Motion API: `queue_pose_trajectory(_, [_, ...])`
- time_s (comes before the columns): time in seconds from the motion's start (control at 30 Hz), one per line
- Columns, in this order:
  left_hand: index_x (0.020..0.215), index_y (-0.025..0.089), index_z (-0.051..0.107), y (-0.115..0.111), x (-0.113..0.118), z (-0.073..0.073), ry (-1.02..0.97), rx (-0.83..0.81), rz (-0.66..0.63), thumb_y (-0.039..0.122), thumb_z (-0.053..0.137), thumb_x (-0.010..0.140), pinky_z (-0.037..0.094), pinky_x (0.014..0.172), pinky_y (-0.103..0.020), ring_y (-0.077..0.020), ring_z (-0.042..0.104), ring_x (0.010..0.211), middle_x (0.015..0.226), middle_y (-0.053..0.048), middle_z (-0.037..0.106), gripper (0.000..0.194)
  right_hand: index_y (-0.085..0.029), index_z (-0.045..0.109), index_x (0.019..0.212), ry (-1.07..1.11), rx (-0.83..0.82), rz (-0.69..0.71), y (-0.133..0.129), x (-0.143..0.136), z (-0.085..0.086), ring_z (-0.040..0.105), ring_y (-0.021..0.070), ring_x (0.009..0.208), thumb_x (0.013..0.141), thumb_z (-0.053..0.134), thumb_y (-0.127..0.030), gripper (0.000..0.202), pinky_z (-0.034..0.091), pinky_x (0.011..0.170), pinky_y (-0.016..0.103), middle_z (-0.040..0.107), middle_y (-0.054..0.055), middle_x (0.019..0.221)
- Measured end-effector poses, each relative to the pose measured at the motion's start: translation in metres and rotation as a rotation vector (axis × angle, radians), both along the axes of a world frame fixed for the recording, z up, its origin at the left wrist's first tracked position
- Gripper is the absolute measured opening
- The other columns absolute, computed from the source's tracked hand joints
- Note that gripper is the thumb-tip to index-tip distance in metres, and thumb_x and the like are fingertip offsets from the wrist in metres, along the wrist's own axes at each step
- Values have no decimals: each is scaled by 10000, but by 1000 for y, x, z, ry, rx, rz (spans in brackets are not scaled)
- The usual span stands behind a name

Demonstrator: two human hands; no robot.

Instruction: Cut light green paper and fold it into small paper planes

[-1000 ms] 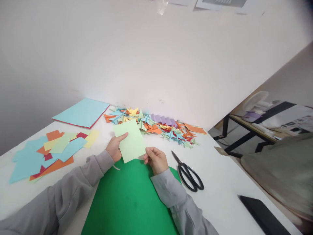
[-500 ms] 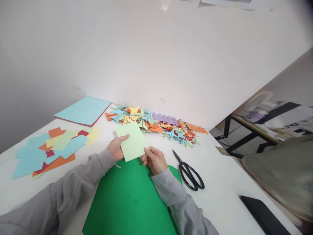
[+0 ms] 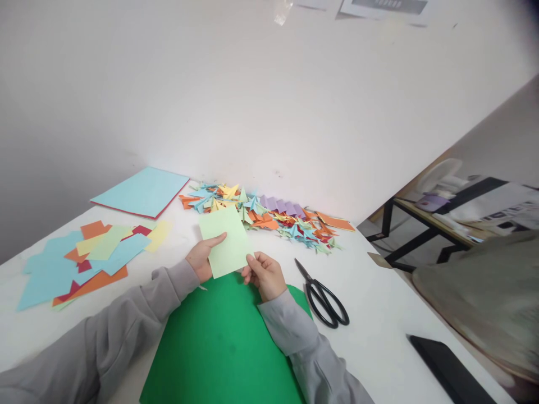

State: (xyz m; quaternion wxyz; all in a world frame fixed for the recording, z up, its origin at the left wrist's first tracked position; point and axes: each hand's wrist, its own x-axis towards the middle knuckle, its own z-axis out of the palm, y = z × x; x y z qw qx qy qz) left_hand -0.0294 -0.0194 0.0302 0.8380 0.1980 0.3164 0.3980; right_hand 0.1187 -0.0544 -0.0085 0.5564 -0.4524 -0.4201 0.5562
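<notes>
A pale green sheet of paper (image 3: 227, 242) is held up between my two hands. My left hand (image 3: 204, 258) grips its left side, thumb on top and the other fingers hidden underneath. At the lower right corner, my right hand (image 3: 267, 275) pinches the sheet between thumb and forefinger. Below them lies a large green sheet (image 3: 223, 348) on the white table. Scissors with black handles (image 3: 326, 303) rest just right of my right hand. Behind the held paper spreads a long heap of folded paper pieces (image 3: 256, 210) in several colours.
Loose coloured paper scraps (image 3: 96, 252) cover the left of the white table (image 3: 370, 359). A light blue sheet stack (image 3: 143, 191) lies at the back left by the wall. A black flat object (image 3: 446, 367) sits near the right edge. Beyond stands a black-framed bench (image 3: 421, 224).
The view has shifted slightly, so the table things appear a little further left. My left thumb reaches slightly further over the paper. Both hands keep their hold.
</notes>
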Motion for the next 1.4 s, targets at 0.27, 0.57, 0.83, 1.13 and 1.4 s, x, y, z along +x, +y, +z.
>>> queue_pose_trajectory(0.27, [1000, 68, 581, 2, -1, -1, 56, 105, 101, 184, 614, 724, 521, 736, -418, -267, 649, 777, 860, -163, 672, 301, -159, 508, 568, -94, 27, -37, -5, -1, 9, 480, 73, 334, 609, 662, -487, 365, 360, 363, 184, 606, -11, 458])
queue_pose_trajectory(0.57, [945, 80, 600, 4, 2, -9, 94, 163, 217, 163, 673, 664, 528, 735, -403, -256, 654, 774, 847, -148, 682, 302, -164, 499, 481, -211, 45, -137, -13, -4, 18, 454, 76, 307, 584, 663, -504, 391, 342, 339, 194, 575, -3, 403])
queue_pose_trajectory(0.83, [866, 81, 628, -1, 2, -8, 178, 218, 129, 196, 739, 572, 531, 659, -389, -257, 654, 699, 811, -143, 688, 334, -168, 520, 525, -258, 77, -158, -12, 5, 10, 446, 82, 342, 614, 627, -541, 398, 360, 369, 213, 519, -44, 399])
queue_pose_trajectory(1.13, [987, 185, 609, -2, 0, -13, 688, 977, 429, 236, 695, 602, 438, 844, -400, -254, 564, 940, 1050, -101, 607, 398, -184, 437, 461, -245, 80, -399, -7, 11, 13, 370, 68, 274, 569, 688, -467, 394, 281, 327, 200, 441, -70, 300])
queue_pose_trajectory(1.4, [954, 121, 582, -19, 6, -15, 1250, 2210, 279, 134, 466, 748, 401, 810, -431, -256, 496, 981, 1071, -136, 581, 237, -175, 430, 474, -48, -27, -283, -7, -2, 5, 456, 79, 394, 471, 728, -494, 437, 423, 411, 226, 490, -64, 407])
